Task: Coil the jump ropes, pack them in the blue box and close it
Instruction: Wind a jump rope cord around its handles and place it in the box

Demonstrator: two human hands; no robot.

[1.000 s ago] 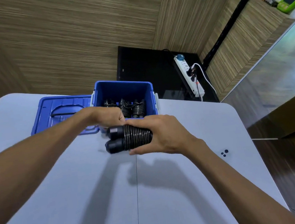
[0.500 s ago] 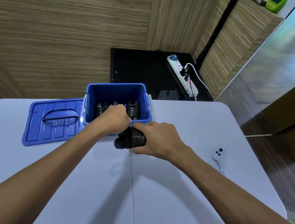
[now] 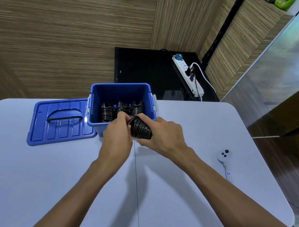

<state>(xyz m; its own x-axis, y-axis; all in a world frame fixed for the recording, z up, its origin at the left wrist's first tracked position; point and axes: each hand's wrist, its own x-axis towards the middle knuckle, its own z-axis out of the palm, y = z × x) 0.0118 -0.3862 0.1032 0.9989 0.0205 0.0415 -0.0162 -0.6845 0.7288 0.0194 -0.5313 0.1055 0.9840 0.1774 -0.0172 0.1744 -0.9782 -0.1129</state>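
A coiled black jump rope [image 3: 141,130] is gripped between both hands just in front of the blue box [image 3: 120,90], tilted with its top end over the box's near rim. My left hand [image 3: 117,137] holds its left side and upper end. My right hand [image 3: 164,136] wraps around its right side. Inside the open box lie three coiled black jump ropes [image 3: 120,110] side by side. The blue lid [image 3: 59,122] with its handle lies flat on the table, touching the box's left side.
The white table [image 3: 58,183] has a seam down its middle. A small white controller [image 3: 224,155] with a cord lies near the right edge. Beyond the table stand a black cabinet [image 3: 144,66] and a white power strip [image 3: 187,75].
Both hands carried the coiled rope forward from the table toward the box and tipped it from lying sideways to more upright at the near rim. The camera view shifted slightly.
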